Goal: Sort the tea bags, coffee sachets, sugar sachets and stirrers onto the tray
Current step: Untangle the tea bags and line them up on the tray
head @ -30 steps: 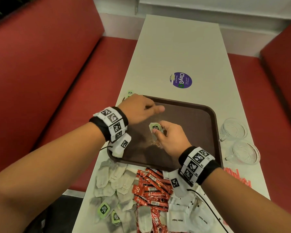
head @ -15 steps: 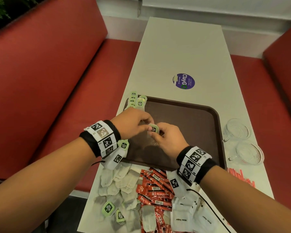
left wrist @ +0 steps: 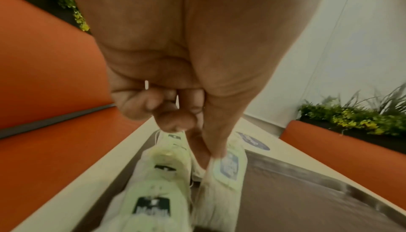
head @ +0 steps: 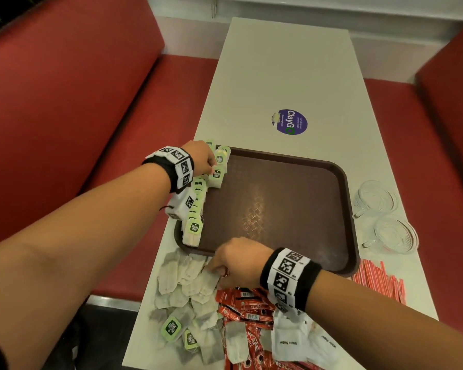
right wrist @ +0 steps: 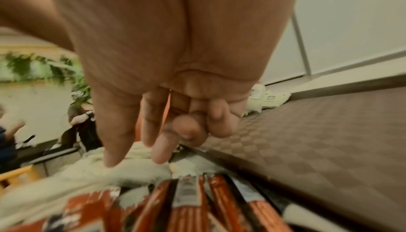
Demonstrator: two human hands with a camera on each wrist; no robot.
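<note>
While pinching papery tea bag (left wrist: 222, 180), ribbed brown tray (head: 292, 209)

Textured plastic tray (head: 292, 166), clear glass cups (head: 376, 194).

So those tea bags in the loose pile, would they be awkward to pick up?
Probably a bit. The tea bags look thin, limp and very light, so they should flop. They overlap, so strings may snag. The right hand reaches them with extended fingertips.
</note>
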